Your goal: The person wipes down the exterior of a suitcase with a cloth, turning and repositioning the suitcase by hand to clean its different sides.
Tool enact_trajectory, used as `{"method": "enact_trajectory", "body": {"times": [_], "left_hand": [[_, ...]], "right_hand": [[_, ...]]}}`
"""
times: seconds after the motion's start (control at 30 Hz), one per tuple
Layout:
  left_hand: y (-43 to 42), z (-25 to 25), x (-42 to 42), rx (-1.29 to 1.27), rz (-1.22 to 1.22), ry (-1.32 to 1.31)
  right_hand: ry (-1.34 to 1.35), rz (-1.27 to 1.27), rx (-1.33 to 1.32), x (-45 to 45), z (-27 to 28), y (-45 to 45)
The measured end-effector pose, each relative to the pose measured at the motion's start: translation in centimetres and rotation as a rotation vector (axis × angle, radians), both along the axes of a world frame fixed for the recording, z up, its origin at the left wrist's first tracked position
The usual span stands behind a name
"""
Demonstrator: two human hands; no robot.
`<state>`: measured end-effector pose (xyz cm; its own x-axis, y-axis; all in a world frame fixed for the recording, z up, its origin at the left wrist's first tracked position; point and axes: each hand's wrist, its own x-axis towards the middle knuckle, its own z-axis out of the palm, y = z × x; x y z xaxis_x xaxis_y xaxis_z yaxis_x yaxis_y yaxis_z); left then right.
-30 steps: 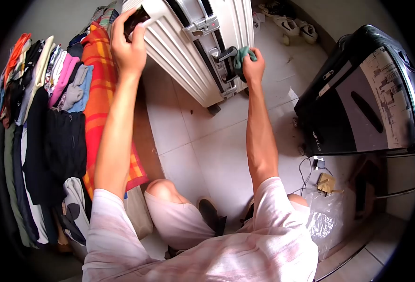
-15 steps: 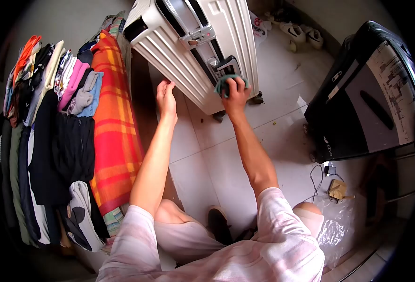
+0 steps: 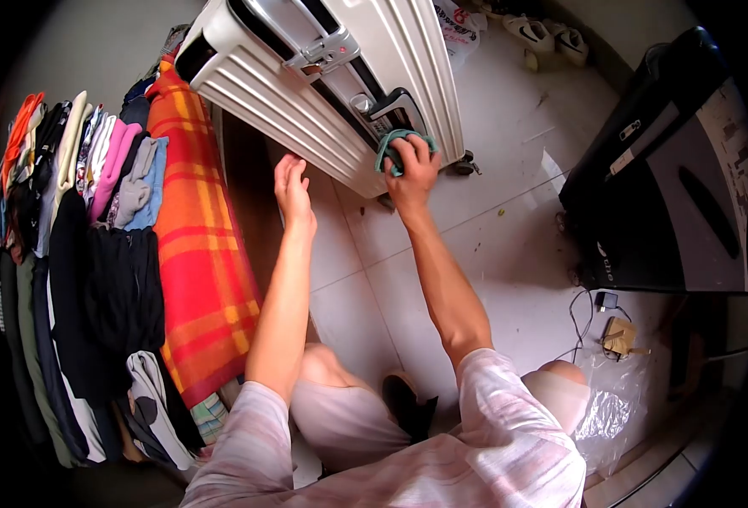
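A cream ribbed suitcase (image 3: 272, 97) with a dark centre band, latch and handle stands before me on its wheels, leaning to the left. My right hand (image 3: 414, 179) is closed around a teal cloth (image 3: 385, 159), pressed against the lower end of the suitcase's dark band, just below the handle (image 3: 398, 108). Beside the lower left edge of the suitcase is my left hand (image 3: 294, 196), fingers stretched out and holding nothing. Whether its fingertips touch the shell I cannot tell.
Folded clothes (image 3: 95, 254) and an orange plaid blanket (image 3: 200, 254) lie at left. A black suitcase (image 3: 645, 203) stands at right, near a charger with cable (image 3: 607, 300) and clear plastic (image 3: 607, 415). White shoes (image 3: 530, 34) sit at the back on the tiled floor (image 3: 475, 229).
The cream suitcase now leans further left in view. My right hand with the cloth has shifted slightly left; my left hand's fingers are more spread. The whole view has moved a little.
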<state>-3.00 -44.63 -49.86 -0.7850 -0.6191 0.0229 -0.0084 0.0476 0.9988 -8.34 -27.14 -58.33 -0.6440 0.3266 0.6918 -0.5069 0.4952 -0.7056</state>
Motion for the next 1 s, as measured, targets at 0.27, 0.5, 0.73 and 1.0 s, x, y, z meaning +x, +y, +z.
{"method": "enact_trajectory", "body": {"times": [0.27, 0.5, 0.73, 1.0], "left_hand": [[-2.2, -2.2, -0.7, 0.064, -0.131, -0.091], [-1.1, -1.9, -0.9, 0.083, -0.091, -0.033], [2.1, -2.1, -0.1, 0.028, 0.029, -0.003], [6.1, -1.9, 1.3, -0.01, 0.016, 0.007]], "right_hand": [[0.14, -0.006, 0.053, -1.1, -0.2, -1.2], [-0.484, -0.155, -0.859, 1.4, -11.6, 0.4], [0.001, -0.012, -0.629, 4.1, 1.8, -4.5], [-0.228, -0.081, -0.37, 4.1, -11.3, -5.9]]}}
